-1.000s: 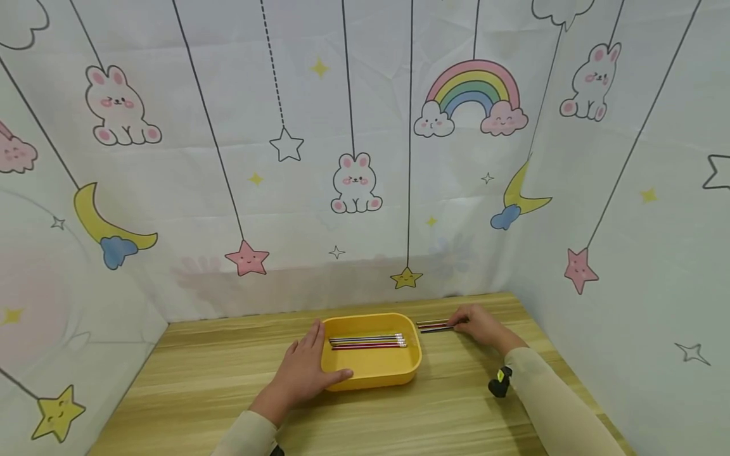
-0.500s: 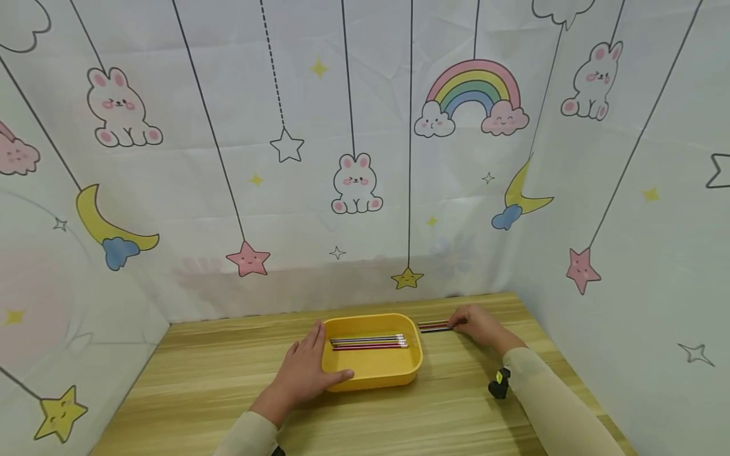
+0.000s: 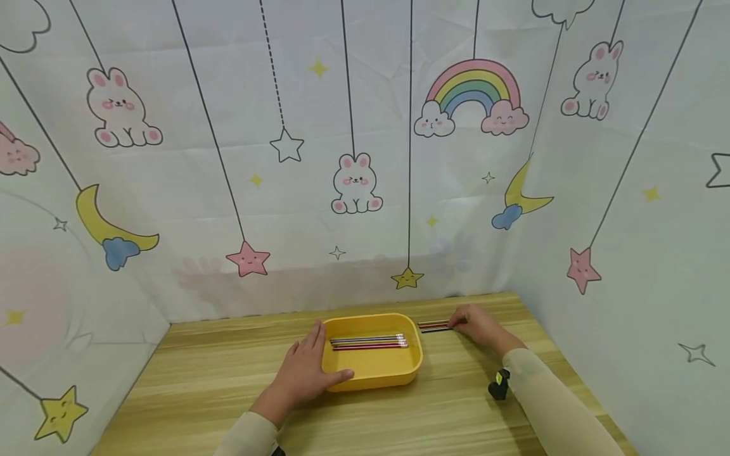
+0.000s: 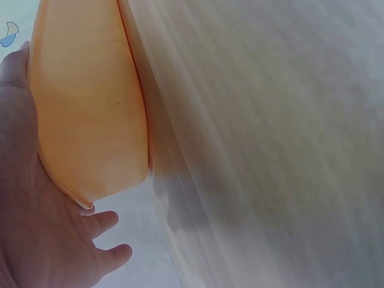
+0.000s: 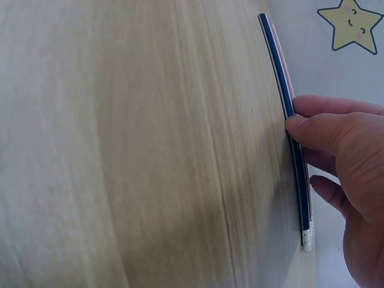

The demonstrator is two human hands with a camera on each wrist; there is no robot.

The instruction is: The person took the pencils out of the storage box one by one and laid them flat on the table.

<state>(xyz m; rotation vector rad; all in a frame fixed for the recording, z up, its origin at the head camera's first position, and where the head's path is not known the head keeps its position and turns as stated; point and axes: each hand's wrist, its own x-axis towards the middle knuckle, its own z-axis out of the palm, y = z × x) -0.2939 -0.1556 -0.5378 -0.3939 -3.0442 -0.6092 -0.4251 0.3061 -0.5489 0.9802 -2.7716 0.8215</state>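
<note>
A yellow tray [image 3: 371, 379] stands on the wooden table [image 3: 217, 380] with several pencils [image 3: 367, 342] lying side by side in its far half. My left hand [image 3: 302, 373] rests flat against the tray's left front corner, fingers up the left wall and thumb along the front. In the left wrist view the palm [image 4: 36, 240] lies against the tray wall [image 4: 90, 108]. Right of the tray, loose pencils [image 3: 433, 326] lie on the table. My right hand [image 3: 479, 324] pinches their right ends. The thumb [image 5: 312, 129] presses the blue pencil [image 5: 281, 75] and the fingers sit behind.
Printed fabric walls [image 3: 353, 190] with bunnies, stars and a rainbow close in the table at the back and both sides. A small black device [image 3: 499, 383] sits at my right wrist. Bare wood lies in front of the tray and to its left.
</note>
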